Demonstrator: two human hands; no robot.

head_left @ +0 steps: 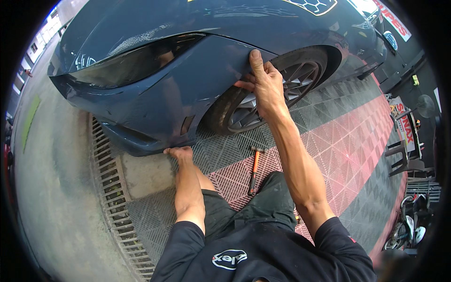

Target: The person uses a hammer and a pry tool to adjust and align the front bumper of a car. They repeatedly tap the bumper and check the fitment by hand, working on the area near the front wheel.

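Note:
A dark blue-grey car's front bumper (pixel 155 105) fills the upper left, below a dark headlight (pixel 136 61). My right hand (pixel 268 84) grips the bumper's rear edge at the wheel arch. Its thumb points up near the seam with the fender, and the fingers curl at the arch lip in front of the wheel (pixel 300 77). Lower down, my left hand (pixel 179 152) holds the bumper's bottom corner; its fingers are mostly hidden beneath. Between my arms, a hammer (pixel 254 171) with an orange and black handle lies on the floor.
Red and grey grid floor tiles (pixel 338 136) spread under and beside the car. A metal drain grate (pixel 110 181) runs along the left, with concrete (pixel 56 188) beyond. Chairs (pixel 404 157) and a standing fan (pixel 425 107) stand at the right.

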